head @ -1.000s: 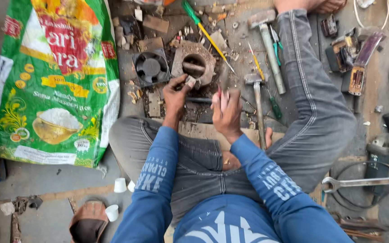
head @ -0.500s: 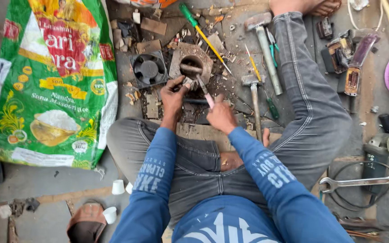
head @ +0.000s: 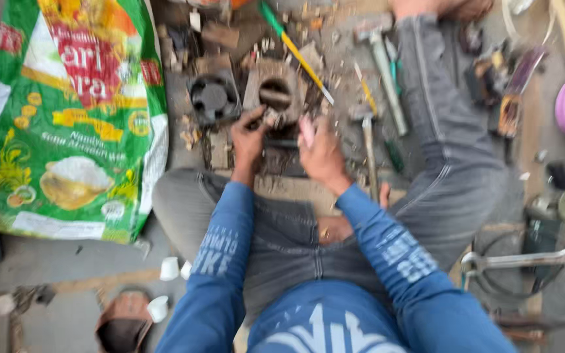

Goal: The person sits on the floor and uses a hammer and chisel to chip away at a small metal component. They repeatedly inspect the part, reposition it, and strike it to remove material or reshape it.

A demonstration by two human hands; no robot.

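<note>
Person seated on littered workshop floor [head: 67,274]. Left hand [head: 248,138] pinches rim of grey square cast-metal housing with round bore [head: 274,93]; right hand [head: 322,153] fingers curled beside it, grip blurred. Housing likely heavy, rigid; grasp outer edges.

hammers [head: 379,62] crowding right, fan part [head: 212,98] left — bare floor [head: 67,268] lower left

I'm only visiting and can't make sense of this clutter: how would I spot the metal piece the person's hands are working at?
Start at the big green printed sack lying on the floor at the left. Just right of it sits a dark round fan-like part, and next to that the grey metal block, directly above the left hand and right hand. Unlike its neighbours, it is boxy with one large round hole through it.
</note>
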